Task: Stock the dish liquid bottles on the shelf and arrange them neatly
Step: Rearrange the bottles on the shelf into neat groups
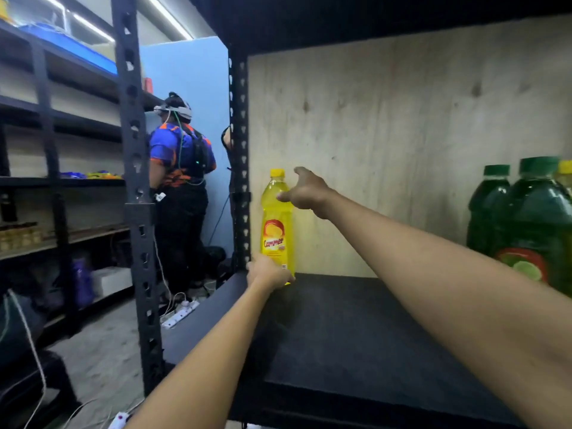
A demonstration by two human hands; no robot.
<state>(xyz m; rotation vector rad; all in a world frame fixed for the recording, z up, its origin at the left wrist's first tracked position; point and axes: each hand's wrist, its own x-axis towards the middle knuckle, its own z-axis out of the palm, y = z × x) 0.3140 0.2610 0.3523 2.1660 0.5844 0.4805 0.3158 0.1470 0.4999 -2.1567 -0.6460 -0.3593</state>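
- A yellow bottle of dish liquid stands upright at the back left corner of a dark shelf, close against the pale wooden back panel and just beside the black metal upright.
- The left hand is wrapped around the base of the yellow bottle, gripping it where it meets the shelf.
- The right hand reaches in from the right at the level of the bottle's shoulder, fingers spread loosely and thumb raised; its fingertips touch or nearly touch the bottle, and which one cannot be told.
- Two green bottles with green caps stand together at the right end of the same shelf, well apart from the yellow one; a yellow cap shows behind them at the frame's edge.
- In the aisle to the left, another person in a blue and orange shirt, wearing a headset, faces a light blue wall.
- A white power strip lies on the floor near that person's feet.
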